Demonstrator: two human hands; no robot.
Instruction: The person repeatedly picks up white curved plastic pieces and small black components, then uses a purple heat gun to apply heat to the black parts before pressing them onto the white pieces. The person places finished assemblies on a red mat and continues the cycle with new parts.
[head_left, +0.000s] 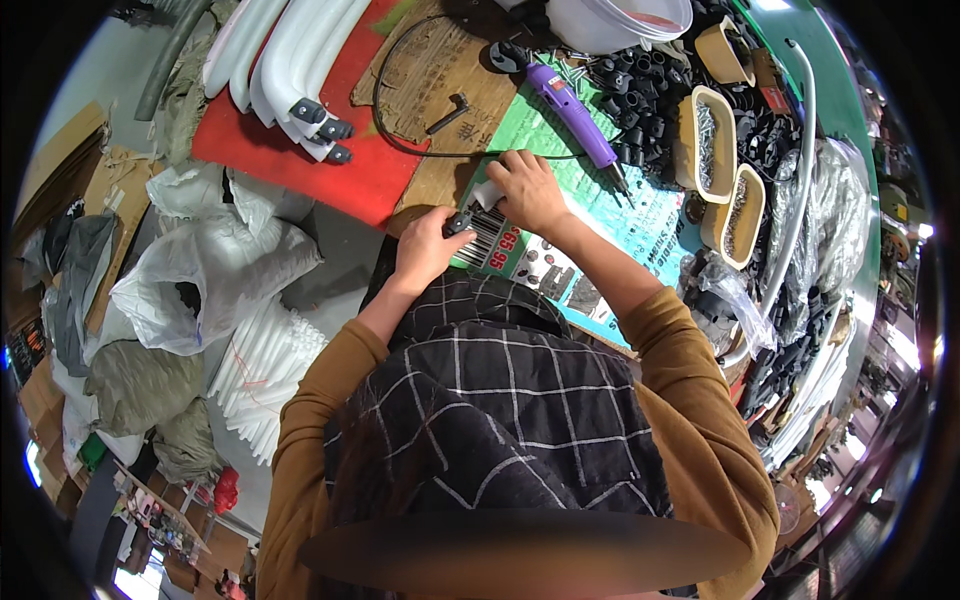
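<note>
While the left hand [425, 250] is gripping a black fitting [458, 222] above the printed sheet [643, 228], the right hand [532, 192] is pinching a white piece [488, 194] just beside it. The person is probably lining these up, the next move calling for steady alignment; beyond, a purple power screwdriver [573, 112] is lying unheld.

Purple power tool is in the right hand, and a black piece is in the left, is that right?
No: the head view shows the purple power tool lying on the printed sheet, not in the right hand. The black piece is in the left hand.
</note>
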